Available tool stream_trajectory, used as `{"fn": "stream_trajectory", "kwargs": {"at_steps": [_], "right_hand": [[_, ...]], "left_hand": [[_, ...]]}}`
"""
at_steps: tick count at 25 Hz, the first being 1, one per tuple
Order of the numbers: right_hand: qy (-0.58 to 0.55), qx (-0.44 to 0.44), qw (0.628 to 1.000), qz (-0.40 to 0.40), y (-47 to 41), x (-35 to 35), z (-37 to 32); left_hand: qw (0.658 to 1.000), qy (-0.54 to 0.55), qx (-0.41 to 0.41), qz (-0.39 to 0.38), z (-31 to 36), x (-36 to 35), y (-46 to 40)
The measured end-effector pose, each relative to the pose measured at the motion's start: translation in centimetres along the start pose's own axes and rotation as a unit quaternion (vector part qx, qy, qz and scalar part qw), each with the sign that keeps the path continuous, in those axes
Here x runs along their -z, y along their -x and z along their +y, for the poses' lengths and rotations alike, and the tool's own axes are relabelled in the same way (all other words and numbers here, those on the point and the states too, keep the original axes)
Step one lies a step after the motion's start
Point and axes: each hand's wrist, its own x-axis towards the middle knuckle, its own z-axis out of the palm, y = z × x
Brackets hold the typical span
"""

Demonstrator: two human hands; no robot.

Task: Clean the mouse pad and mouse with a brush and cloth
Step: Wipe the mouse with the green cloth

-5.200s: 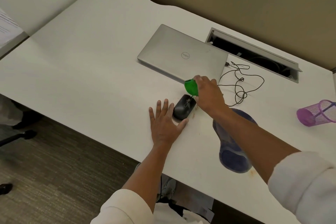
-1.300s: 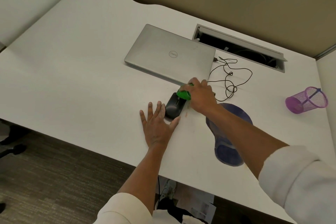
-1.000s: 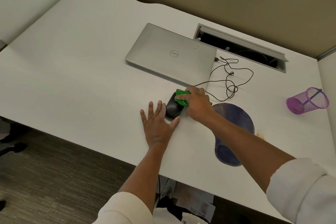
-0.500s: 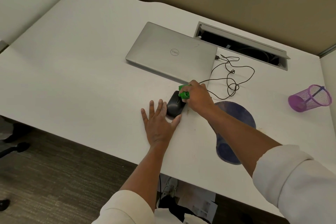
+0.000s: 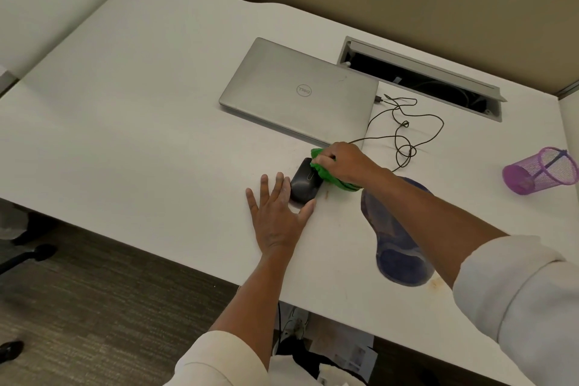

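Observation:
A black wired mouse point(image 5: 303, 184) lies on the white desk point(image 5: 141, 122) just in front of the laptop. My left hand point(image 5: 277, 215) lies flat on the desk with fingers spread, its index finger and thumb against the mouse's near and left side. My right hand point(image 5: 346, 162) grips a bunched green cloth point(image 5: 336, 180) and presses it against the mouse's far right side. The dark blue mouse pad point(image 5: 394, 238) with its wrist rest lies to the right, partly hidden under my right forearm. No brush is visible.
A shut silver laptop point(image 5: 297, 91) sits behind the mouse. The mouse's thin black cable point(image 5: 407, 131) loops to the right of it. An open cable tray point(image 5: 419, 78) is set in the desk's back. A purple mesh cup point(image 5: 540, 171) lies tipped at far right.
My right hand has kept rubbing the green cloth back and forth over the mouse, now at its far right side. My left hand has stayed flat against the mouse.

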Motion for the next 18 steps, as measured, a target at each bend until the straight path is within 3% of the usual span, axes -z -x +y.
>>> {"fn": "stream_trajectory", "kwargs": {"at_steps": [18], "right_hand": [[0.038, 0.011, 0.996, 0.075, -1.1, -1.6, -0.1]], "left_hand": [[1.000, -0.001, 0.001, 0.009, 0.0, -0.3, 0.0]]}}
